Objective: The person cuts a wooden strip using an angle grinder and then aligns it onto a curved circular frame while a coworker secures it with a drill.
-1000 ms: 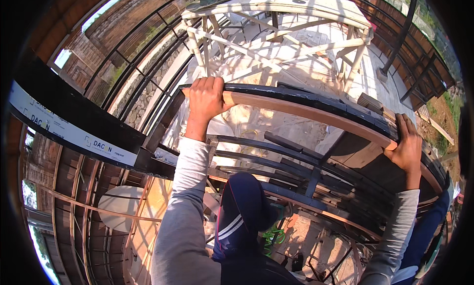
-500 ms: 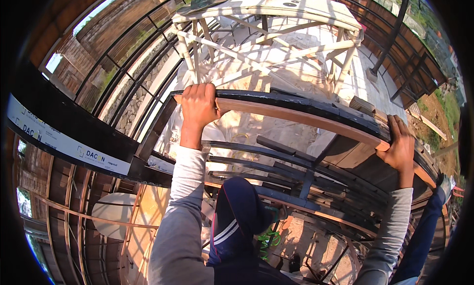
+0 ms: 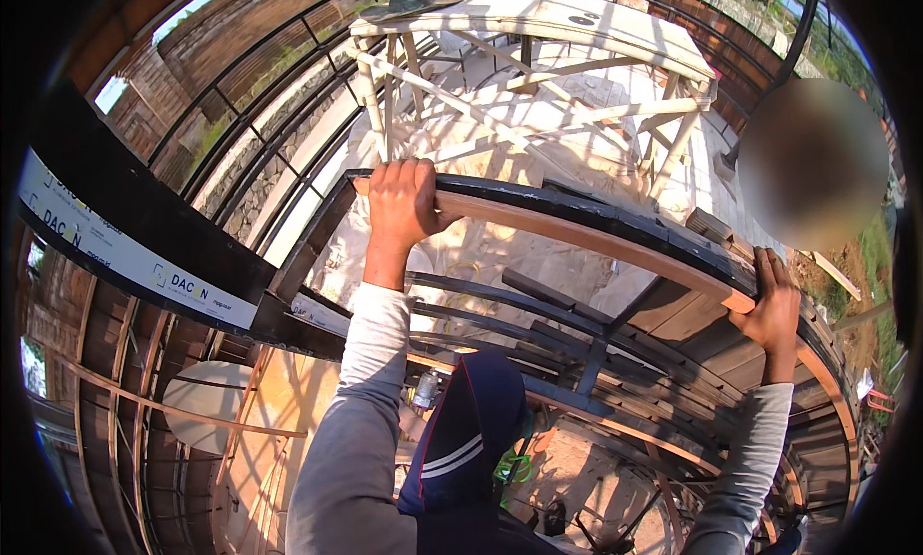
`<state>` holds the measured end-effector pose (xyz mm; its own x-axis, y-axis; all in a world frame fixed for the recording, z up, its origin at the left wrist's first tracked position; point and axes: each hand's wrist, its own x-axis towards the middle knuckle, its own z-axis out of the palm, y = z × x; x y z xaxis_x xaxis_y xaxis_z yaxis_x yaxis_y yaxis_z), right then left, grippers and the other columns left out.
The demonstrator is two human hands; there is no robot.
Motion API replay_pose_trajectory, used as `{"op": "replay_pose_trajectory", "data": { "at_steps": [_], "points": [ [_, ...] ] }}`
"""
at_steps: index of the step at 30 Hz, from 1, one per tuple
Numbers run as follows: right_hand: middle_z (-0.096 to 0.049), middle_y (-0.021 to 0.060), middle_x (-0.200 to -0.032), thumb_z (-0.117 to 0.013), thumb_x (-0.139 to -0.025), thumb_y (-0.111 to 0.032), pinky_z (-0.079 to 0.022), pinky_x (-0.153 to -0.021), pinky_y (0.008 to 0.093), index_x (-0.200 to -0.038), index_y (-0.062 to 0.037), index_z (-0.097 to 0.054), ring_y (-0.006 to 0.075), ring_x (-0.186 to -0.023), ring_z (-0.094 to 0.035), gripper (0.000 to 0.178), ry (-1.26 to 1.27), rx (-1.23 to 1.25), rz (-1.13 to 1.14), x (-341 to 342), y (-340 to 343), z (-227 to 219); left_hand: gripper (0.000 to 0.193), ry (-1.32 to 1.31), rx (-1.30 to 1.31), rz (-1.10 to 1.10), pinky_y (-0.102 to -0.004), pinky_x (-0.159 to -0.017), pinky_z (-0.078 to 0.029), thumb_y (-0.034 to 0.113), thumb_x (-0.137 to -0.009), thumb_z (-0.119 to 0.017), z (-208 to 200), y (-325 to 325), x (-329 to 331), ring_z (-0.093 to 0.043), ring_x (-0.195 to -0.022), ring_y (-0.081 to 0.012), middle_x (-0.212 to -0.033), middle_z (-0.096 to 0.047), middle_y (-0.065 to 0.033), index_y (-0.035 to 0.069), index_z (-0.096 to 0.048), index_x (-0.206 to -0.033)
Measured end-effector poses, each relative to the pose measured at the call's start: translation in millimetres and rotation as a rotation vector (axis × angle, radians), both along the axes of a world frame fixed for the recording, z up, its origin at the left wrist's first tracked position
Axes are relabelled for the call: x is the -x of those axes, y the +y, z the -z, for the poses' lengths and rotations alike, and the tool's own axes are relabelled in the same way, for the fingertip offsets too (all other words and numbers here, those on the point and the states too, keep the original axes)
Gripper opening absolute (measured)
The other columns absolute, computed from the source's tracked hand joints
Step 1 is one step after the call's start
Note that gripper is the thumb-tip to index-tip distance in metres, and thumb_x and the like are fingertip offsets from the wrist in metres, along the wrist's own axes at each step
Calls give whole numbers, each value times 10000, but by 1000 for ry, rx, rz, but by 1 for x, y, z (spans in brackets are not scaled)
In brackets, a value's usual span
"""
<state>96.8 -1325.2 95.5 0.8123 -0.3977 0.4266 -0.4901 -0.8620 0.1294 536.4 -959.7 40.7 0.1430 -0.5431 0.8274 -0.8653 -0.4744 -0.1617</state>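
Both my arms reach forward to a long reddish-brown wooden strip [image 3: 577,230] lying along the near side of a curved black metal beam [image 3: 615,205]. My left hand [image 3: 399,204] is closed over the strip's left end, its fingers across the top of the beam and the thumb toward the near face. Farther right, my right hand [image 3: 773,307] wraps around the beam and the strip, thumb on the near side. Fingertips of both hands are partly hidden behind the beam.
A whitish wooden trestle [image 3: 577,21] stands beyond the beam, bearing a camouflage hat [image 3: 413,4]. Black metal slats [image 3: 510,300] run below the beam. A black beam with white printed film [image 3: 144,257] crosses at left. A round blurred patch [image 3: 813,165] hides the upper right.
A co-worker's dark blue sleeve and gloved hand have gone from the beam's right end. A blurred patch now appears at upper right. The view shifts slightly; both my hands keep their grip.
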Motion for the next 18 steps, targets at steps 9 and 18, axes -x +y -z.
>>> {"op": "replay_pose_trajectory", "data": {
  "at_steps": [9, 18],
  "points": [
    [-593, 287, -1385, -828, -543, -296, -483, -1065, 490, -1398, 10, -562, 440, -1281, -575, 947, -1, -21, 17, -3, 2, -1, 779, 110, -195, 37, -546, -1194, -334, 384, -678, -886, -24, 34, -3, -557, -1270, -373, -1330, -596, -175, 15, -565, -1284],
    [-596, 303, -1368, -818, -553, -313, -492, -1057, 493, -1383, 31, -564, 456, -1249, -593, 934, 5, -13, 9, -4, 4, -5, 606, 66, -39, -206, -485, -1033, -483, 116, -807, -784, 15, 61, -10, -563, -1235, -394, -1279, -596, -188, 16, -549, -1356]
  ]
}}
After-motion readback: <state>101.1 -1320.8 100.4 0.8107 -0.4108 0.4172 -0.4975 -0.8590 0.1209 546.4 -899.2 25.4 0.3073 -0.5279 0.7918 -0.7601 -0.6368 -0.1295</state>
